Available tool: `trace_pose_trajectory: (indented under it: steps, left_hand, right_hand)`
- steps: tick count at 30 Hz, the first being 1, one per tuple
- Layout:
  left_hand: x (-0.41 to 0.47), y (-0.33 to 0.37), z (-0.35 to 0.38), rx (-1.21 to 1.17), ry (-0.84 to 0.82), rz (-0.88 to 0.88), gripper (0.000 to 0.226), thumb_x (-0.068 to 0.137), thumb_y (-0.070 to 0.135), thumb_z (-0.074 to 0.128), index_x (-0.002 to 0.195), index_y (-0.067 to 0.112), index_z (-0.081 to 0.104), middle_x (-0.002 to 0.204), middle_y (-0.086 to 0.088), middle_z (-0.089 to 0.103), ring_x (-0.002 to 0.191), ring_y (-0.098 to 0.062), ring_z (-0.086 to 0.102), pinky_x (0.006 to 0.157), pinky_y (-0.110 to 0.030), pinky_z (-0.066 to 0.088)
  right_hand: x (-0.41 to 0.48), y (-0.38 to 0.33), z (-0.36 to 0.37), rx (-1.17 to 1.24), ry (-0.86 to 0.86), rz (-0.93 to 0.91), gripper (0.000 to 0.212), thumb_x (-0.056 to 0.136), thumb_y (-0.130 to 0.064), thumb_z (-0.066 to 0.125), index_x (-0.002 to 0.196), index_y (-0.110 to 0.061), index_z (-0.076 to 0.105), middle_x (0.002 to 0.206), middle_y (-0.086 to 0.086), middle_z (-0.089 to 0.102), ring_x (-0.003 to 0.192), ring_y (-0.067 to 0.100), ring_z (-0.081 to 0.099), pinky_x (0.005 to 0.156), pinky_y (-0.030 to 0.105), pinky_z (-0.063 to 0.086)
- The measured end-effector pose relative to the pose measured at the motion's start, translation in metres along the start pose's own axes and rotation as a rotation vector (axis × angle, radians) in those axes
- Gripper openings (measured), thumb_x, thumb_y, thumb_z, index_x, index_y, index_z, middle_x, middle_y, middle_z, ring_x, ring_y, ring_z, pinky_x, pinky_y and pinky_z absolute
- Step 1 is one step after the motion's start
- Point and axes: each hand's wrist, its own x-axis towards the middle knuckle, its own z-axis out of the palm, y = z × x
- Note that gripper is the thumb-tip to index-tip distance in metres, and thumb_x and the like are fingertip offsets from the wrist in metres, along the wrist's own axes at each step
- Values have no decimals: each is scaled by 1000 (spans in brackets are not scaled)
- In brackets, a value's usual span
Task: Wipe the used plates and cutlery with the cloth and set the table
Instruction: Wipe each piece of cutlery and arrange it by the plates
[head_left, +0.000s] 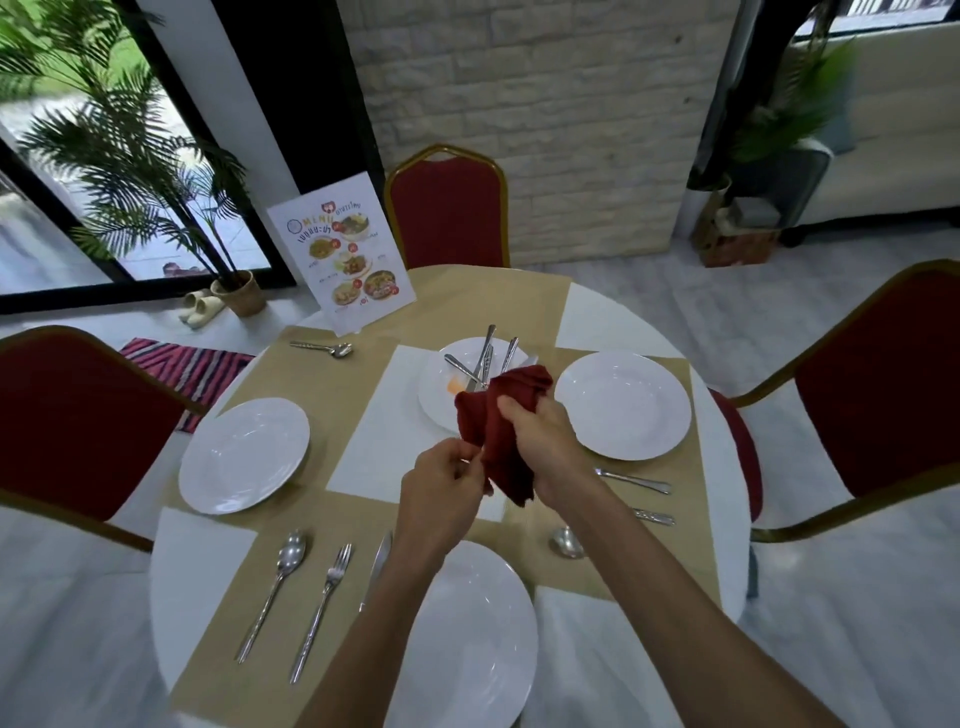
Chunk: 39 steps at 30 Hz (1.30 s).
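Dark-red cloth bunched above desk centre. Grip: right hand fisted round its upper part; left hand pinches the lower edge with fingertips. Whether cutlery sits inside the folds, cannot tell. Just behind, stained plate carries loose cutlery, unwiped. Risk: trailing cloth end snags a handle, flipping pieces onto the clean plate beside it; the light pinch could let the cloth slip.
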Motion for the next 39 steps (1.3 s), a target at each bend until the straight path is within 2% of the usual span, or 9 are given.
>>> trace_pose_trajectory:
  steps: [4,8,12,18,21,25,31,34,39]
  left_hand:
    - [-9,1,-8,-38,-53,-60,16,91,32,65,80,23,72,61,9,69,54,-4,54,57,-25,41]
    - [-7,13,-17,-325,-30,-118,21,97,23,60,85,14,75,56,8,57,49,-10,41,44,-22,33]
    - [-3,22,-7,-161,-57,-38,34,98,17,49,70,1,61,52,-4,50,47,-19,41,48,-28,34]
    - [-14,12,-5,-67,-105,3,40,104,29,43,75,16,67,51,8,56,44,-7,44,47,-22,36]
    - [-19,4,-11,-67,-116,-13,41,105,29,43,80,14,71,53,7,57,45,-5,44,49,-23,36]
    - [-17,1,-14,-289,-82,-69,40,106,26,42,81,5,65,54,3,49,44,-8,37,44,-23,29]
    - [-16,4,-8,-107,-167,-19,41,106,29,42,77,11,65,61,3,67,45,-9,52,48,-25,43]
    - [-12,-7,-17,108,-43,85,32,103,30,46,93,21,75,86,6,76,74,-9,69,75,-33,58]
    - [15,16,-33,-358,94,17,20,100,35,56,95,28,74,91,5,76,89,-15,72,81,-37,58]
  right_hand:
    - [25,-12,-41,65,263,-10,15,95,-27,60,98,-14,67,97,12,74,91,30,71,91,52,58]
    - [16,-16,-50,408,149,69,31,103,-32,52,120,-8,63,114,17,72,104,31,71,92,49,57]
    - [-21,3,-3,164,-97,0,15,102,-32,55,104,-21,65,109,9,75,102,26,72,90,44,58]
    - [0,-12,-17,40,35,-134,26,96,-34,59,95,-11,69,82,10,77,72,25,75,69,39,62]
    - [30,-13,-38,95,197,-104,41,82,-53,59,99,-17,65,96,13,76,87,31,74,87,55,58]
    - [4,-13,-29,160,156,-43,24,105,-34,47,107,-12,58,105,6,70,102,23,67,98,42,53]
    - [-14,2,-1,20,-17,-85,21,97,-35,59,102,-16,68,93,9,78,89,28,75,90,52,58]
    - [-9,-10,-13,8,-49,-108,31,101,-36,55,111,-9,64,81,16,75,63,28,71,62,44,61]
    - [-36,-7,-6,-195,-368,-117,28,106,-39,48,96,-18,63,58,5,60,44,16,53,44,27,44]
